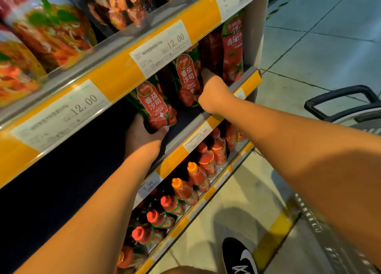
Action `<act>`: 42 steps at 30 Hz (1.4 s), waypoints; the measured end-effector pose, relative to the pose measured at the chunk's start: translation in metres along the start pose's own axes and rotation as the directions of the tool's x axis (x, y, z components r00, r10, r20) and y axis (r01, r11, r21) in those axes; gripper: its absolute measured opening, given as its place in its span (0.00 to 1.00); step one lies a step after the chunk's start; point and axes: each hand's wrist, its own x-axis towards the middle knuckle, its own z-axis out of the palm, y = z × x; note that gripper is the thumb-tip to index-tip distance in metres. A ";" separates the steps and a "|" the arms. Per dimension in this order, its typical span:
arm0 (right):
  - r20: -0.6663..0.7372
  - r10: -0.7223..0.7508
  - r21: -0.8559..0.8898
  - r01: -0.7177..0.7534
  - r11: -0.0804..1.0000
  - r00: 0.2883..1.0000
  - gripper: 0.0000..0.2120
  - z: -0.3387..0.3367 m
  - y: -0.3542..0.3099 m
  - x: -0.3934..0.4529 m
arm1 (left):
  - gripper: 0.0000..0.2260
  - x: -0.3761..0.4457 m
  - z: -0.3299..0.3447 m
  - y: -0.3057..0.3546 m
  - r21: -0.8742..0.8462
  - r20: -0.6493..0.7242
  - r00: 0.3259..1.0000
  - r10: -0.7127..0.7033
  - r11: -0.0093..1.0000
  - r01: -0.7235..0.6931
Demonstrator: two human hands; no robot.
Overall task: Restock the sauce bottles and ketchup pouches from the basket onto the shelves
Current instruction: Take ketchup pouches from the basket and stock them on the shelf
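L hand grips the bottom of a red-and-green tomato ketchup pouch, thumb across its lower front, holding it upright but tilted just inside the front edge of the middle shelf, a grey ledge w/ yellow price strip. R hand reaches further in toward the shelf's right end, fingers hidden behind a second matching ketchup pouch; can't tell whether they clamp it or only touch it. Two taller red pouches stand at the right end of the same shelf, next to the side panel.

Lower shelf: a row of red squeeze sauce bottles w/ red and orange caps along its front edge. Top shelf carries big printed food packs, w/ white price tags reading 12.00. Black basket handle at right over the grey floor; black shoe w/ white mark near the bottom edge.
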 end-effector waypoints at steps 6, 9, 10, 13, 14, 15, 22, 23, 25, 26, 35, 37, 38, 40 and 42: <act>0.078 -0.051 -0.044 0.054 0.998 0.996 0.20 0.008 -0.007 0.017 | 0.25 0.011 0.006 0.000 0.047 -0.026 0.999 0.030 0.998 -0.028; 0.121 -0.129 -0.056 0.137 0.989 0.984 0.22 0.015 -0.016 0.033 | 0.25 0.016 0.009 -0.002 0.050 -0.045 0.997 0.058 0.997 -0.056; 0.128 -0.140 -0.065 0.150 0.987 0.982 0.22 0.018 -0.017 0.038 | 0.25 0.017 0.010 -0.002 0.048 -0.050 0.997 0.066 0.997 -0.063; 0.134 -0.163 -0.044 0.170 0.984 0.977 0.23 0.019 -0.018 0.044 | 0.26 0.021 0.012 -0.003 0.048 -0.058 0.995 0.075 0.996 -0.072; 0.136 -0.169 -0.034 0.175 0.984 0.976 0.23 0.020 -0.017 0.045 | 0.26 0.023 0.013 -0.003 0.051 -0.061 0.995 0.081 0.996 -0.078; 0.134 -0.173 -0.028 0.178 0.984 0.976 0.22 0.021 -0.016 0.047 | 0.26 0.025 0.013 -0.004 0.055 -0.065 0.994 0.087 0.995 -0.084; 0.126 -0.181 0.010 0.181 0.983 0.975 0.24 0.031 -0.016 0.056 | 0.26 0.035 0.016 -0.011 0.033 -0.070 0.988 0.137 0.990 -0.135; 0.125 -0.176 0.022 0.174 0.984 0.976 0.24 0.030 -0.015 0.056 | 0.26 0.036 0.017 -0.012 0.028 -0.072 0.988 0.140 0.990 -0.138; 0.127 -0.173 0.044 0.169 0.985 0.977 0.25 0.028 -0.013 0.055 | 0.26 0.037 0.017 -0.013 0.018 -0.077 0.987 0.144 0.990 -0.143; 0.126 -0.174 0.056 0.168 0.984 0.977 0.25 0.027 -0.012 0.055 | 0.26 0.037 0.018 -0.013 0.012 -0.078 0.986 0.145 0.989 -0.144; 0.088 -0.164 0.119 0.153 0.981 0.982 0.23 0.031 -0.015 0.053 | 0.24 0.042 0.021 -0.015 -0.044 -0.100 0.984 0.148 0.987 -0.153; 0.090 -0.173 0.117 0.162 0.980 0.981 0.22 0.031 -0.015 0.052 | 0.24 0.042 0.022 -0.016 -0.053 -0.099 0.985 0.144 0.987 -0.150; 0.095 -0.175 0.115 0.163 0.980 0.980 0.22 0.031 -0.015 0.052 | 0.24 0.041 0.022 -0.016 -0.057 -0.094 0.985 0.142 0.987 -0.147; 0.101 -0.165 0.120 0.152 0.981 0.981 0.22 0.031 -0.014 0.052 | 0.25 0.041 0.020 -0.017 -0.068 -0.074 0.987 0.139 0.987 -0.145; 0.113 -0.149 0.134 0.133 0.982 0.982 0.25 0.032 -0.014 0.052 | 0.28 0.040 0.017 -0.018 -0.098 -0.049 0.991 0.127 0.987 -0.131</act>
